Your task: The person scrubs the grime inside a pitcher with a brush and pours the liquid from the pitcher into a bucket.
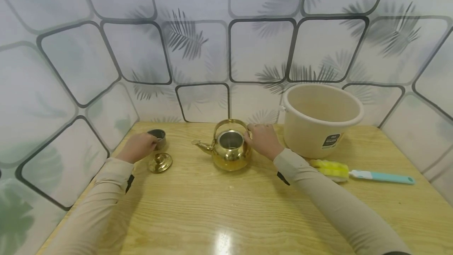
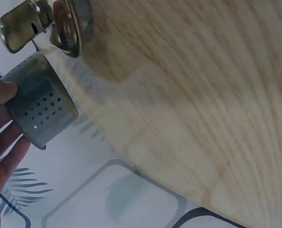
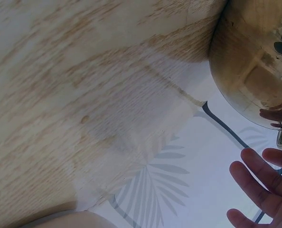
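My left hand (image 1: 139, 146) pinches a grey metal tea strainer (image 2: 43, 107) by its rim, thumb on one side and fingers on the other. Small holes dot the strainer's wall. Close in front of this hand lies the gold kettle lid (image 1: 160, 163), its knob up. Mid-table stands a shiny gold tea kettle (image 1: 230, 159), lidless, spout to the left and its arched handle upright. At the kettle's right side my right hand (image 1: 264, 140) grips the handle near its base between thumb and index finger. The other fingers (image 3: 255, 185) stay loosely extended; the thumb is outside the right wrist view.
A large cream bucket (image 1: 318, 137) stands at the back right. In front of it lies a brush with a yellow sponge head (image 1: 332, 170) and a turquoise handle (image 1: 389, 178), partly behind my right sleeve. Patterned walls (image 1: 198, 62) border the wooden table (image 1: 198, 215).
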`<state>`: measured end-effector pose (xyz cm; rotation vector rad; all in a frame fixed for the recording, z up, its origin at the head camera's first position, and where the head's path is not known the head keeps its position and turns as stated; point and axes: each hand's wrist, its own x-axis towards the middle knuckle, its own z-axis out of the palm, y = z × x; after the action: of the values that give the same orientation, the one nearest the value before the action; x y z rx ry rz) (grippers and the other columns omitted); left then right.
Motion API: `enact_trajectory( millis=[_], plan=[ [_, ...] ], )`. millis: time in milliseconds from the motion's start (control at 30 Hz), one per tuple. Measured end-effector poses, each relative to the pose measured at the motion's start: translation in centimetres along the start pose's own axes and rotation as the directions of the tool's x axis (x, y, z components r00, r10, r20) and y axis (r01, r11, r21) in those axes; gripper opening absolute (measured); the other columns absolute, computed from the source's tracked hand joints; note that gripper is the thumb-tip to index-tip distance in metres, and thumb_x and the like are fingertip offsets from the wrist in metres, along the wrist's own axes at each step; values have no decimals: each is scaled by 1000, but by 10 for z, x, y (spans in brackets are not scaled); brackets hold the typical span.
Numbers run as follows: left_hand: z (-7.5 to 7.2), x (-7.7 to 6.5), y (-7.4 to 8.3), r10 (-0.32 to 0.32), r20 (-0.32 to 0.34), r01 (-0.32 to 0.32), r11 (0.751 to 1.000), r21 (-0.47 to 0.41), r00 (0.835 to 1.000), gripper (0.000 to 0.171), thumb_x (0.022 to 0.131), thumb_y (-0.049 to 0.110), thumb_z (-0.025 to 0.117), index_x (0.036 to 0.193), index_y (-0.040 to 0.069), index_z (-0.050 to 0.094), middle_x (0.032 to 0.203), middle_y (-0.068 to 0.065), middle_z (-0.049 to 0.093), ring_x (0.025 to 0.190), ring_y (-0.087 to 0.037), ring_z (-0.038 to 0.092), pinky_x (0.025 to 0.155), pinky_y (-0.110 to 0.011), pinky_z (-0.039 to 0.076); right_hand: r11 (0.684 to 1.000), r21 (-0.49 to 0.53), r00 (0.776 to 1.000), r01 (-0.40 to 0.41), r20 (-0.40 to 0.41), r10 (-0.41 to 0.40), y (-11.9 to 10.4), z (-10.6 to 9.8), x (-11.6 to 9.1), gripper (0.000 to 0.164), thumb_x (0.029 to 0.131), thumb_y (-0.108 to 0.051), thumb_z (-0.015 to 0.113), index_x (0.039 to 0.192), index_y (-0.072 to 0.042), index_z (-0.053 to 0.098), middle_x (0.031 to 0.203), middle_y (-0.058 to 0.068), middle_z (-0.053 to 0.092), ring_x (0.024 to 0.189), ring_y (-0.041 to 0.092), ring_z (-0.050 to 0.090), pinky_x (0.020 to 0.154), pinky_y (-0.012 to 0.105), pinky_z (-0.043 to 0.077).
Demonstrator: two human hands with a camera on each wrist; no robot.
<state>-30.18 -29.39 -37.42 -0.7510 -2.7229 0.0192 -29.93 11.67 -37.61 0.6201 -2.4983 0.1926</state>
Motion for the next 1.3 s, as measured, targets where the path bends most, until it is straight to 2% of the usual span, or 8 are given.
enact_trajectory(
  millis=[100, 300, 667, 933, 1033, 1100, 1200, 1300],
  plan=[
    [1, -2, 0, -6, 20, 6, 1000, -19, 1000, 13, 77, 1, 63, 66, 6, 66, 61, -6, 63, 51, -16, 53, 52, -36, 47, 1000, 4, 1000, -2, 4, 2, 0, 0, 0, 16, 85, -18, 57, 70, -12, 56, 48, -2, 44, 44, 12, 34, 47, 28, 29],
    [5, -6, -1, 3, 15, -2, 1000, -23, 1000, 8, 75, 1, 63, 72, 4, 70, 66, -10, 67, 56, -23, 61, 56, -40, 50, 1000, 7, 1000, -1, 6, 1, 0, 0, 0, 15, 86, -19, 57, 73, -11, 58, 48, -1, 44, 44, 12, 32, 48, 28, 28],
    [8, -10, -6, -2, 34, 3, 1000, -20, 999, 12, 76, 3, 65, 65, 8, 65, 62, -7, 64, 54, -23, 57, 52, -41, 48, 1000, 9, 1000, -9, 6, 9, -2, -3, -1, 14, 86, -18, 58, 74, -11, 58, 49, -1, 46, 45, 13, 34, 49, 29, 29],
    [5, -11, -5, 20, 35, -19, 999, -30, 999, 8, 76, 4, 68, 69, 7, 65, 64, -7, 65, 55, -23, 59, 54, -42, 48, 1000, 6, 1000, -5, 12, 5, -2, -4, 0, 17, 86, -18, 57, 71, -11, 56, 49, -1, 43, 45, 13, 33, 49, 28, 29],
    [0, -10, -4, 27, 17, -26, 999, -40, 999, 2, 76, 4, 69, 78, 3, 68, 71, -11, 67, 61, -26, 61, 59, -43, 50, 1000, 6, 1000, -5, 15, 5, -2, -4, 1, 18, 86, -19, 57, 69, -12, 55, 48, -2, 42, 45, 13, 34, 48, 28, 28],
    [-6, -8, 0, 24, -4, -24, 999, -29, 1000, 11, 77, 4, 70, 87, 0, 69, 79, -15, 68, 67, -29, 63, 64, -44, 51, 1000, 8, 1000, -11, 28, 10, -3, -5, 1, 19, 86, -20, 57, 69, -12, 54, 49, -2, 42, 45, 13, 35, 49, 28, 29],
    [-18, 0, 10, 24, -69, -24, 1000, -1, 997, 20, 78, 4, 70, 97, -3, 68, 90, -18, 67, 79, -34, 64, 71, -46, 52, 1000, 13, 998, -28, 62, 28, -4, -7, 2, 19, 87, -22, 56, 71, -13, 55, 50, -2, 45, 46, 14, 38, 51, 30, 30],
    [-29, 14, 28, 39, -160, -38, 999, 13, 986, 23, 78, 3, 69, 99, -4, 67, 93, -19, 67, 83, -35, 64, 74, -47, 52, 999, 1, 994, -42, 96, 42, -4, -8, 2, 19, 89, -24, 54, 73, -13, 56, 51, -2, 47, 47, 14, 41, 53, 31, 33]
  ],
)
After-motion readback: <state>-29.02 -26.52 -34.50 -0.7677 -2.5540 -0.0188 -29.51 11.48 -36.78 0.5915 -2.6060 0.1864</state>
